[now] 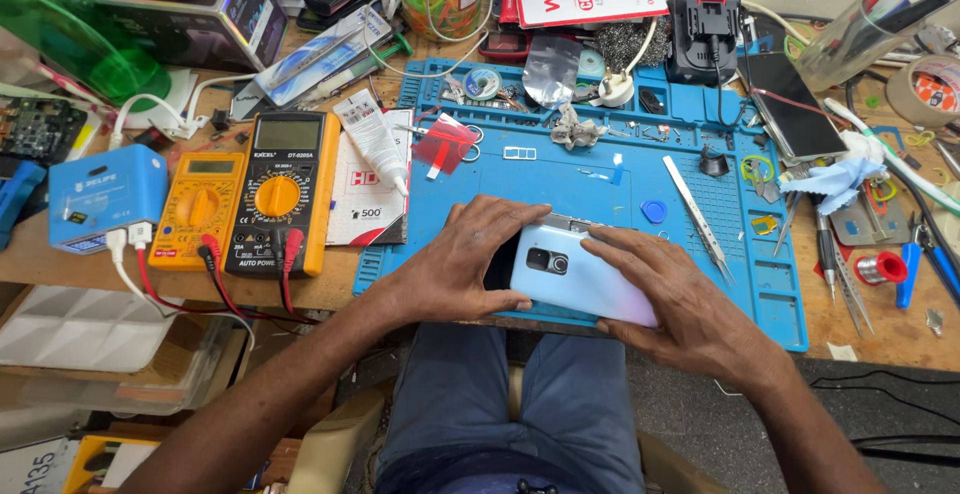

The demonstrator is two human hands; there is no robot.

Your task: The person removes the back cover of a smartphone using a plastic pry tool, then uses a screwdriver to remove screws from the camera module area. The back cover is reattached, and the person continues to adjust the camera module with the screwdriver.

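Note:
A white smartphone (pixel 575 274) lies back-side up, camera cluster showing, at the near edge of a blue work mat (pixel 700 124). My left hand (pixel 455 264) grips its left end, thumb under the lower edge and fingers over the top. My right hand (pixel 680 299) presses on its right half, fingers spread flat across the back cover. Metal tweezers (pixel 698 216) and a blue pick (pixel 654 211) lie on the mat just beyond my right hand.
Two yellow multimeters (pixel 280 189) with red and black leads stand left of the mat, next to a blue box (pixel 105 194) and a glue tube (pixel 375 139). A dark phone (pixel 795 104), a battery pack (pixel 705 34), tools and tape clutter the right side.

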